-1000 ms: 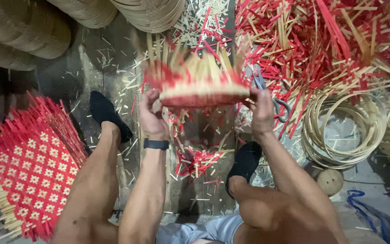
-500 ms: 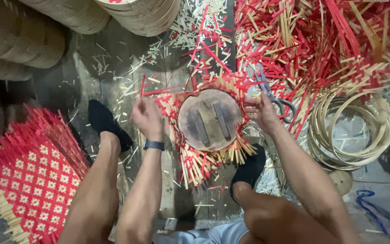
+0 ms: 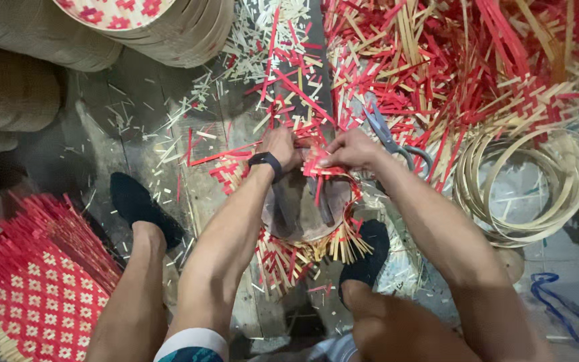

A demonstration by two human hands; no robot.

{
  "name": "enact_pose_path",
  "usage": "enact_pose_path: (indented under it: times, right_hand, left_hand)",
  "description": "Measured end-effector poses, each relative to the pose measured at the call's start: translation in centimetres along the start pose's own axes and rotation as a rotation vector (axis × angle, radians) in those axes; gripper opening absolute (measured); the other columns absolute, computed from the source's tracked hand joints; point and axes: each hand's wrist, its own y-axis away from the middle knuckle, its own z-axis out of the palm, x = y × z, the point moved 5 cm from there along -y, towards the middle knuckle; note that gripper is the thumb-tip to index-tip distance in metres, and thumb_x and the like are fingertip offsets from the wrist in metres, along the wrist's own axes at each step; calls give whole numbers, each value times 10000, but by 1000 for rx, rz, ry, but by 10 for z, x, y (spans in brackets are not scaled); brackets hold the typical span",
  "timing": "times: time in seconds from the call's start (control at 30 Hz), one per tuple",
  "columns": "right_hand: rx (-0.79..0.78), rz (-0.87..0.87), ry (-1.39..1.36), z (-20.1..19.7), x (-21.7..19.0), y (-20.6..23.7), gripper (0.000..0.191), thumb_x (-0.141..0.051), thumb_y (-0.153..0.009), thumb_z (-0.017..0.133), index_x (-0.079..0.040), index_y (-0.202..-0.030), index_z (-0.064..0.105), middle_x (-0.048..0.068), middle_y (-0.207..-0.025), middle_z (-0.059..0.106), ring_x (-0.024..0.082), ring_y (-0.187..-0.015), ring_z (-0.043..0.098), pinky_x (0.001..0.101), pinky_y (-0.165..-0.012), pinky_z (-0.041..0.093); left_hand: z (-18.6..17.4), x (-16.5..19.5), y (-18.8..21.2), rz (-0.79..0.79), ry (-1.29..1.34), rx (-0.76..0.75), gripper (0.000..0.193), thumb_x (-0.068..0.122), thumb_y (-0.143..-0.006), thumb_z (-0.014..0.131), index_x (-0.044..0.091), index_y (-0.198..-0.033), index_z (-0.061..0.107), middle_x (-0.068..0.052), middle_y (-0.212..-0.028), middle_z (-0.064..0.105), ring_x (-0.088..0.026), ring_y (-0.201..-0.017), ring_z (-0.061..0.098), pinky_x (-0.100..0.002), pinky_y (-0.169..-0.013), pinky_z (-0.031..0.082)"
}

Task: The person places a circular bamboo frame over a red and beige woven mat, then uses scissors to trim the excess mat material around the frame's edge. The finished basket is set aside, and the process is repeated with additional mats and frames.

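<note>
Both hands are down on the half-woven basket (image 3: pixel 306 201), which sits on the floor between the person's feet, straight ahead and near. The left hand (image 3: pixel 283 147) rests on its far rim, fingers curled in and pressed together over the strips. The right hand (image 3: pixel 350 149) is just beside it, thumb and fingertips pinching a red strip (image 3: pixel 316 167) at the rim. A round wooden mould (image 3: pixel 303 204) fills the centre, with loose red and pale strip ends fanning out toward the near side.

The risks look plain enough. That pinched strip is thin; bent too sharply it could kink or snap. If the left hand's press slackens, the neighbouring strips could spring up and loosen the weave. The splinter-edged ends sit right against bare fingers. The scissors (image 3: pixel 387 134) lie just to the right, touching distance from the right forearm, so a wide elbow swing could catch them. Cut scraps (image 3: pixel 437 60) heap up far right, and bamboo hoops (image 3: pixel 517 188) lie further right.
</note>
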Motion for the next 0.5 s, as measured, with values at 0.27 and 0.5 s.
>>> enact_pose_path:
  times: [0.27, 0.5]
  right_hand:
    - [384, -2, 307, 11, -10, 24, 414, -375, -614, 961, -47, -788, 777, 168, -783, 750, 292, -758, 741, 435, -727, 559]
    - [486, -150, 412, 18, -2, 18, 385, -403, -685, 927, -72, -842, 809, 189, -778, 734, 339, -776, 730, 446, -762, 567]
  left_hand:
    - [23, 2, -9, 38, 143, 208, 247, 165, -764, 803, 36, -967, 747, -242, -958, 741, -391, -936, 725, -490, -789, 578]
    - [15, 11, -2, 38, 109, 267, 223, 137, -760, 800, 37, -955, 761, -245, -959, 730, -405, -945, 705, -504, -796, 567]
